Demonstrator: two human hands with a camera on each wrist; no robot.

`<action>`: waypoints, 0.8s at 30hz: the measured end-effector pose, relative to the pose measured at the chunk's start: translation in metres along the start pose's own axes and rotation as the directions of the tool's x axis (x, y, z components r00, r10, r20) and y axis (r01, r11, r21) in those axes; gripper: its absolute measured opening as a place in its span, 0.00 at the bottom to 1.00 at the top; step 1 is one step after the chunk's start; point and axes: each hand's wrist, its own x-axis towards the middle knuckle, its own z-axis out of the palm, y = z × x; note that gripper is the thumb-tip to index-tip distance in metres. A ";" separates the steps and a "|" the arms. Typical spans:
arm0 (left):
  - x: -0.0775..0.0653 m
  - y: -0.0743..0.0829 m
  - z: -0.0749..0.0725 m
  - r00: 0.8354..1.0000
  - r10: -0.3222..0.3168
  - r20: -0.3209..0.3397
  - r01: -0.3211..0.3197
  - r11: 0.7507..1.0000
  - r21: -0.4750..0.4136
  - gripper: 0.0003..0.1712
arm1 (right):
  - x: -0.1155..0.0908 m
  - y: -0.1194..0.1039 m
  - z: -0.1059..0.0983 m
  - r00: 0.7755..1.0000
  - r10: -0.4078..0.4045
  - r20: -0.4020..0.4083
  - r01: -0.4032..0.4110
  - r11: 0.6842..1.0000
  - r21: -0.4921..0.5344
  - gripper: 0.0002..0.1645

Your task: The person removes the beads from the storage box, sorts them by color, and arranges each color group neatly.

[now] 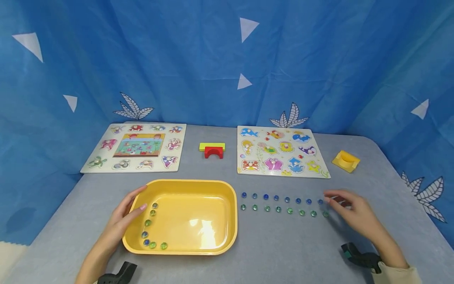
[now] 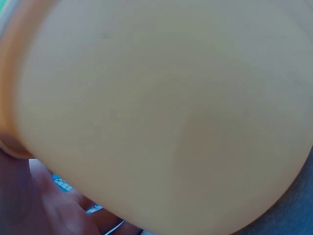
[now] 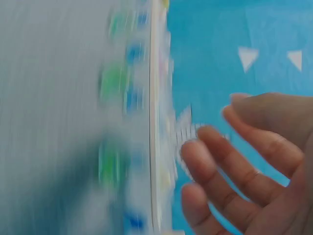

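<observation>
The left hand (image 1: 118, 221) grips the left end of a glossy, round-cornered yellow tray (image 1: 184, 221), thumb inside the rim; seven glassy green and blue marbles (image 1: 147, 223) lie towards that end; the right hand (image 1: 354, 211), loosely curved and holding nothing, is at the right end of two tabletop rows, green marbles (image 1: 278, 209) nearer, blue marbles (image 1: 276, 197) behind; beyond lie a yellow notched block (image 1: 346, 161), a red arch block (image 1: 214, 150) and two sea-creature puzzle boards (image 1: 280, 152); a creased blue curtain (image 1: 213, 51) hangs behind.
</observation>
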 end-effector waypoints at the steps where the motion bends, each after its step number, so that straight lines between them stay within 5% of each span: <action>1: 0.000 0.000 0.000 1.000 0.005 0.000 -0.005 1.000 -0.001 0.30 | 0.002 -0.006 0.004 1.000 -0.016 0.010 0.016 0.999 0.038 0.15; 7: 0.001 0.000 0.000 1.000 0.002 0.008 -0.002 1.000 -0.004 0.30 | 0.027 -0.060 0.021 0.981 -0.123 0.153 0.065 0.939 0.339 0.15; 11: -0.001 0.000 -0.001 1.000 0.007 -0.002 -0.007 1.000 0.000 0.30 | 0.051 -0.120 0.038 0.913 -0.298 0.279 0.127 0.857 0.500 0.16; 14: -0.001 0.000 -0.003 1.000 0.011 -0.004 -0.011 1.000 0.001 0.30 | 0.066 -0.170 0.056 0.790 -0.460 0.406 0.179 0.806 0.564 0.19; 18: -0.001 -0.001 -0.003 1.000 0.009 -0.006 -0.009 1.000 0.001 0.30 | 0.081 -0.231 0.085 0.527 -0.592 0.610 0.212 0.787 0.579 0.23; 20: -0.001 -0.001 -0.002 1.000 0.008 -0.005 -0.008 1.000 0.003 0.30 | 0.085 -0.255 0.099 0.405 -0.587 0.700 0.245 0.808 0.536 0.25; 22: -0.001 -0.001 -0.002 1.000 0.001 -0.004 -0.001 1.000 0.007 0.30 | 0.088 -0.273 0.114 0.319 -0.558 0.766 0.282 0.828 0.485 0.27; 24: -0.001 0.000 -0.001 1.000 -0.002 -0.003 0.002 1.000 0.008 0.30 | 0.091 -0.287 0.130 0.267 -0.519 0.812 0.292 0.846 0.446 0.27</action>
